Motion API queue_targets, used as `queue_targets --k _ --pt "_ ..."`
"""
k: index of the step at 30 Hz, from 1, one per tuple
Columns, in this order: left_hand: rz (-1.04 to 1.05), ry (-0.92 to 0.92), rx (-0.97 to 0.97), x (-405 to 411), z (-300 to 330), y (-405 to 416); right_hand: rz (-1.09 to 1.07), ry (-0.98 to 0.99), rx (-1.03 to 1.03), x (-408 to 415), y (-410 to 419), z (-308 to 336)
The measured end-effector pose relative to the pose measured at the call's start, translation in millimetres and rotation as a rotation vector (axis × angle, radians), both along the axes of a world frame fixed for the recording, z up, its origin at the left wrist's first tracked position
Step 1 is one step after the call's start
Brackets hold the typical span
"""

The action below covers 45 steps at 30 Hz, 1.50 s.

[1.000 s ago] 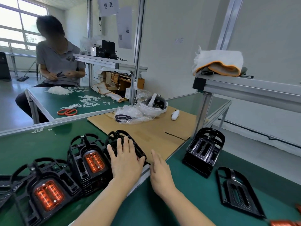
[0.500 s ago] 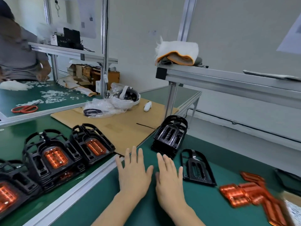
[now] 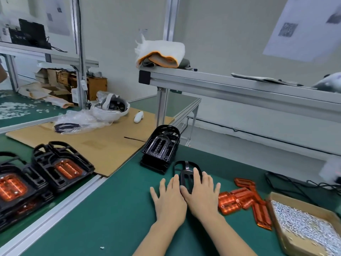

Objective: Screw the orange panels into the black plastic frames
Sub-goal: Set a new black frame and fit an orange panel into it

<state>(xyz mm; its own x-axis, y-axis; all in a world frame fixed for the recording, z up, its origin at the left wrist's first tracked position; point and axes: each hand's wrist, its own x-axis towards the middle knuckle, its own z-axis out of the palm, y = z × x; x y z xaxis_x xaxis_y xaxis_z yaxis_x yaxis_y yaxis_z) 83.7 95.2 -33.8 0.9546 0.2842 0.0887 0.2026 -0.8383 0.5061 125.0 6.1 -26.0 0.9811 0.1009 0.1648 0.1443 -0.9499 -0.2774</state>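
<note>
Hands (image 3: 186,198) (both flat) on black frame (image 3: 184,171)

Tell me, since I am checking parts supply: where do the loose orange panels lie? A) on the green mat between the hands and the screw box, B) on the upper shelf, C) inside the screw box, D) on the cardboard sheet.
A: the loose orange panels lie on the green mat, right of the right hand and left of the screw box.

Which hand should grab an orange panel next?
Probably right. The right hand rests on the flat black frame, beside the loose orange panels. The left hand lies farther from them.
</note>
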Motion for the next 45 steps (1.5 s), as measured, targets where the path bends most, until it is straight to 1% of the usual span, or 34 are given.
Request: queue_targets --k 5,10,13,19,23,28,30,32,34,35,37,39,41,43,45 --pt "0.063 -0.036 -0.066 3 -7 -4 -0.007 0.041 -0.057 9 3 -5" --pt "0.091 0.000 -0.183 7 -5 2 0.012 0.087 -0.055 11 3 -8" --pt "0.086 -0.010 -0.205 6 -3 2 0.029 0.093 -0.096 10 1 -10" --pt "0.086 -0.031 -0.218 2 0 2 0.022 0.056 -0.115 7 1 -13" --pt "0.063 -0.078 -0.276 1 6 2 -0.004 -0.001 -0.037 6 1 -11" --pt "-0.052 -0.286 -0.398 -2 15 -2 -0.050 -0.067 0.155 -3 -14 6" --pt "-0.093 -0.371 -0.475 -4 15 -3 -0.031 -0.032 0.334 -13 -28 16" --pt "-0.098 -0.426 -0.558 -7 15 -4 0.017 0.081 0.658 -29 -47 29" --pt "-0.101 -0.443 -0.664 -9 16 -6 0.032 0.270 1.033 -47 -68 41" --pt "-0.112 -0.433 -0.725 -10 17 -7 0.041 0.382 1.175 -54 -80 45" --pt "-0.149 -0.394 -0.820 -11 19 -13 0.124 0.552 1.343 -65 -104 48" --pt "-0.207 -0.348 -0.875 -14 19 -21 0.158 0.688 1.496 -74 -125 48" --pt "-0.281 -0.312 -0.933 -19 19 -30 0.163 0.813 1.590 -83 -145 46" --pt "-0.337 -0.299 -0.983 -23 18 -37 0.191 0.902 1.601 -90 -158 43" --pt "-0.359 -0.284 -1.007 -28 18 -47 0.219 0.940 1.597 -98 -169 38"
